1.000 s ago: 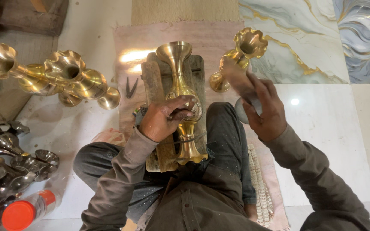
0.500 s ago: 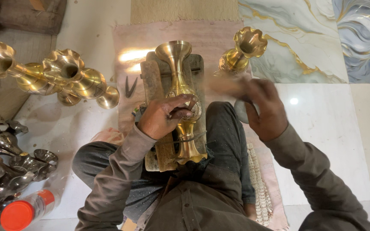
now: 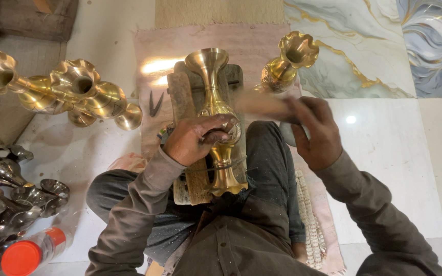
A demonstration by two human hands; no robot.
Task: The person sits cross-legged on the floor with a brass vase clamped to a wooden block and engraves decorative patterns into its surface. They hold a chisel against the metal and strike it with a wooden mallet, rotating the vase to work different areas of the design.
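Brass vase [image 3: 216,110] lay lengthwise on a wooden block [image 3: 184,110] over the person's lap, left hand [image 3: 195,139] clamped around its belly. Right hand [image 3: 317,132], just right of it, gripped a blurred stick-like tool [image 3: 259,105]. Looked heavy, rigid, slick; the narrow waist seemed grippiest.

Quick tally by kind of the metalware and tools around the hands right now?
Brass vase under the left hand: 1
Upright brass vase by the right hand: 1
Blurred mallet: 1
Plastic bottle, orange cap: 1
Total: 4; the left piles are too tangled to count.
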